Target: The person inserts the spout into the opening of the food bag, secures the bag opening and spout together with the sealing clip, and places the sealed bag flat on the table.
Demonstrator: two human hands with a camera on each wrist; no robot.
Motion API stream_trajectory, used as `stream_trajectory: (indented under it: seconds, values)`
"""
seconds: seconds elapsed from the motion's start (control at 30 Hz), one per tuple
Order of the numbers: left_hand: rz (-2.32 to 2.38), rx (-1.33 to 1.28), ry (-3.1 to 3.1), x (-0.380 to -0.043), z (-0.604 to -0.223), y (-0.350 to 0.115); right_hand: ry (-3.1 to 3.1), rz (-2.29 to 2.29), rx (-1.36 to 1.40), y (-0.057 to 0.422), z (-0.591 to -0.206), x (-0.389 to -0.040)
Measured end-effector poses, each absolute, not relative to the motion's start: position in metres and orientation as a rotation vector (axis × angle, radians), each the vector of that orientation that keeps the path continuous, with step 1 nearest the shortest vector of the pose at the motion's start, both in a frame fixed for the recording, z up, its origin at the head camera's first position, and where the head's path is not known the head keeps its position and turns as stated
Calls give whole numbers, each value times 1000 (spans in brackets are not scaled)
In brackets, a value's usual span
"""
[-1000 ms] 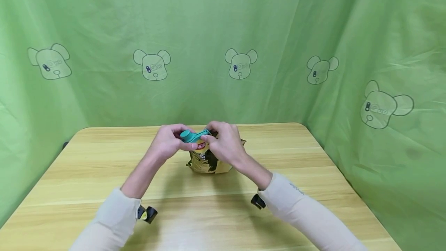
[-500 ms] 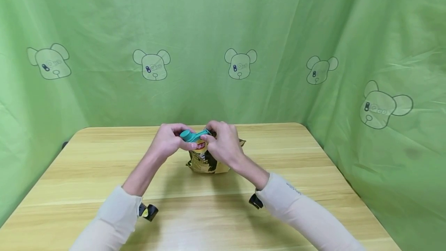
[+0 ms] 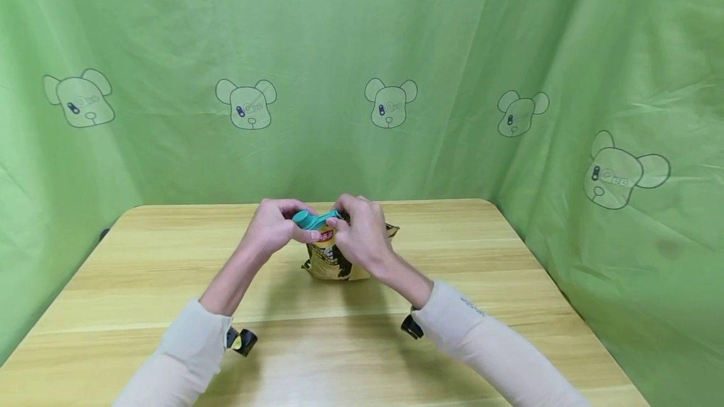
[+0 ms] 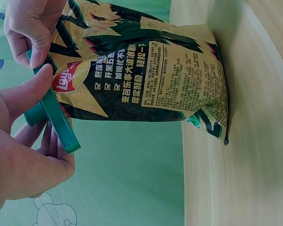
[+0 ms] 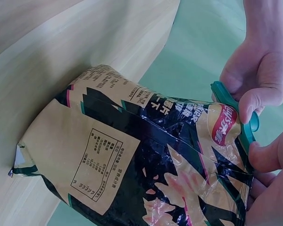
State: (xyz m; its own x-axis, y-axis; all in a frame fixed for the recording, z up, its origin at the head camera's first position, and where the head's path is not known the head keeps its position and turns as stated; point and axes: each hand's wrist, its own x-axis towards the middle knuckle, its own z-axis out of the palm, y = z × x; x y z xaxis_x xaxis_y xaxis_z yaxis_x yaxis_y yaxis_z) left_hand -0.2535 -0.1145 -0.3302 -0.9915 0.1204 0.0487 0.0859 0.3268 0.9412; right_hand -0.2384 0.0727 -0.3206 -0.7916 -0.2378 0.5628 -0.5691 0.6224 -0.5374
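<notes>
A gold-and-black Lay's chip bag stands upright on the table, with printed text and a red logo. Across its top lies a teal bag clip with a round cap at its left part. My left hand holds the cap end, thumb in front and fingers behind. At the clip's other end my right hand pinches clip and bag top between thumb and fingers. The right wrist view shows the clip running along the bag's top edge, partly covered by both thumbs. Whether its bars are fully closed is hidden.
The wooden table has rounded far corners. Green curtains with bear-head outlines hang behind it and at the sides. A black wrist-worn device sits below the left cuff, another below the right.
My right hand and forearm have shifted slightly left. The gap between the clip's bars near my right thumb looks narrower. My left hand and the bag are almost unmoved.
</notes>
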Motion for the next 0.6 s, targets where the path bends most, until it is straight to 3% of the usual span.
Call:
stream_trajectory:
  seconds: [0.6]
  values:
    - [1813,383,2675,-255,-338,-114,-2383,1017,655,70,-323,-237]
